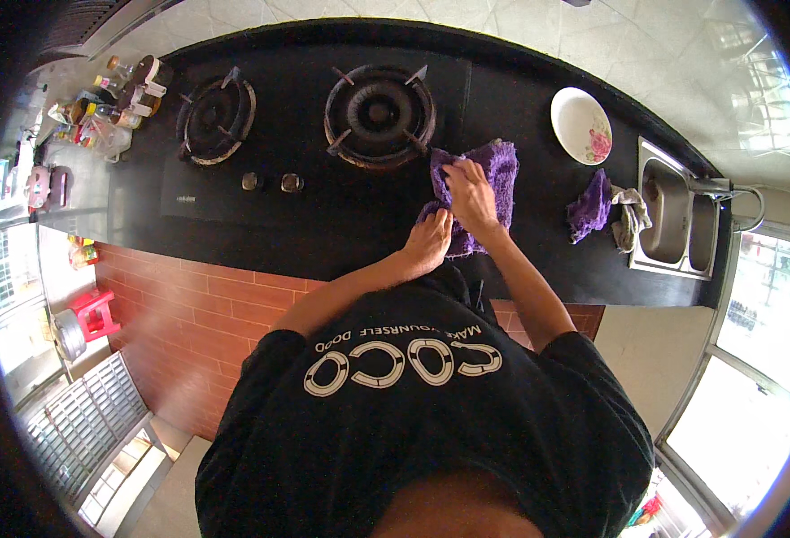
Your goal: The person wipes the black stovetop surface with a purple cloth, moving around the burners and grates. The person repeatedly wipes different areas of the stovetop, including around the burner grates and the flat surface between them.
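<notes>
A purple textured cloth lies spread on the black countertop, just right of the large burner. My right hand rests on its upper middle with fingers curled into it, gripping it. My left hand is closed on the cloth's lower left part, its fingertips partly hidden in the fabric.
A white floral plate, a crumpled purple cloth and a pale rag lie rightward, beside the steel sink. A smaller burner, two knobs and several bottles stand leftward. A red stool is below.
</notes>
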Motion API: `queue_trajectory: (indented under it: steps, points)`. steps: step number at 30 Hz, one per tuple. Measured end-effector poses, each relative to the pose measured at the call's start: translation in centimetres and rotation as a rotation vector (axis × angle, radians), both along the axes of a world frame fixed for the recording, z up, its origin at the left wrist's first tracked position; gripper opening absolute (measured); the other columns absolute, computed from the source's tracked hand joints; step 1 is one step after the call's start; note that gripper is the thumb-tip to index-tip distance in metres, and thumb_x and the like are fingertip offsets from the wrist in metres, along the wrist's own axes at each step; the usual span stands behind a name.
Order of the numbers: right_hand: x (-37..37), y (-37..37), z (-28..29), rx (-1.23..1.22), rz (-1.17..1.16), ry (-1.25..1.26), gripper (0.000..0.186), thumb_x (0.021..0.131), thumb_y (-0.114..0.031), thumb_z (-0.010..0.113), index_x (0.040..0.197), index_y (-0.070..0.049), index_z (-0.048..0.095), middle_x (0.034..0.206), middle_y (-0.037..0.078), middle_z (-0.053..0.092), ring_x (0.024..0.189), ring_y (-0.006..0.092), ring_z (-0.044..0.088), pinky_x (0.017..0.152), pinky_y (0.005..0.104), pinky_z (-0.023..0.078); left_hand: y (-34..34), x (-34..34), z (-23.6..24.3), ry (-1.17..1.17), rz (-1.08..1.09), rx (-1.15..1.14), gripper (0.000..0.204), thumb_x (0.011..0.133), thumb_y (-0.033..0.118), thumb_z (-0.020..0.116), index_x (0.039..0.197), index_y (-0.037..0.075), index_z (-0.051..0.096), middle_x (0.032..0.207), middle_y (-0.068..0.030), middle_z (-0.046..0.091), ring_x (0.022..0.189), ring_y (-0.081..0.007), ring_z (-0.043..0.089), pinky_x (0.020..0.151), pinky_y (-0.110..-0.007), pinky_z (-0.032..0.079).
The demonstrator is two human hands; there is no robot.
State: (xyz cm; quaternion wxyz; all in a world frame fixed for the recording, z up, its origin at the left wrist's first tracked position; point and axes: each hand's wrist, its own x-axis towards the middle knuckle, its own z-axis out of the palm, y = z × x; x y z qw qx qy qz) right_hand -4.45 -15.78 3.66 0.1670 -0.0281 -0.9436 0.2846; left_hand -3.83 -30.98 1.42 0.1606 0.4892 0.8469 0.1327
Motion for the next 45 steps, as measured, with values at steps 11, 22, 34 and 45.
queue_trajectory:
  steps: [11, 22, 34, 45]
  points:
    - [0.3, -1.4, -1.9, 0.204, 0.074, -0.225, 0.052, 0.093, -0.028, 0.053, 0.133, 0.004, 0.047, 0.147, 0.017, 0.038, 0.137, 0.0318, 0.035, 0.112, 0.0408, 0.029, -0.5, 0.8, 0.8, 0.182, 0.076, -0.101, 0.072, 0.074, 0.041, 0.074, 0.122, -0.006, 0.049, 0.12, -0.0204, 0.047, 0.112, -0.0322, 0.045, 0.093, -0.043, 0.039]
    - [-7.3, 0.7, -4.5, 0.446, -0.03, -0.323, 0.056, 0.092, -0.028, 0.048, 0.142, -0.004, 0.041, 0.153, 0.008, 0.031, 0.142, 0.0251, 0.026, 0.115, 0.0412, 0.022, 3.1, -2.9, 0.9, 0.14, 0.25, -0.057, 0.092, 0.072, 0.047, 0.076, 0.133, -0.011, 0.037, 0.135, -0.0259, 0.039, 0.121, -0.0381, 0.04, 0.105, -0.046, 0.033]
    - [-2.5, 0.0, -1.5, 0.316, 0.2, -0.438, 0.049, 0.088, -0.017, 0.052, 0.134, 0.001, 0.048, 0.148, 0.012, 0.039, 0.137, 0.0295, 0.035, 0.112, 0.0383, 0.031, -0.9, -3.0, 0.7, 0.218, 0.006, -0.086, 0.086, 0.082, 0.055, 0.061, 0.133, -0.012, 0.044, 0.143, -0.0246, 0.038, 0.13, -0.0377, 0.036, 0.11, -0.047, 0.028]
    - [-7.1, 0.6, -3.3, 0.436, 0.019, -0.331, 0.063, 0.08, -0.012, 0.056, 0.14, -0.001, 0.042, 0.153, 0.01, 0.032, 0.141, 0.0265, 0.03, 0.114, 0.0389, 0.026, 2.3, -4.8, 0.5, 0.202, 0.015, -0.113, 0.086, 0.086, 0.057, 0.055, 0.135, -0.013, 0.04, 0.143, -0.0251, 0.037, 0.136, -0.0388, 0.029, 0.114, -0.047, 0.022]
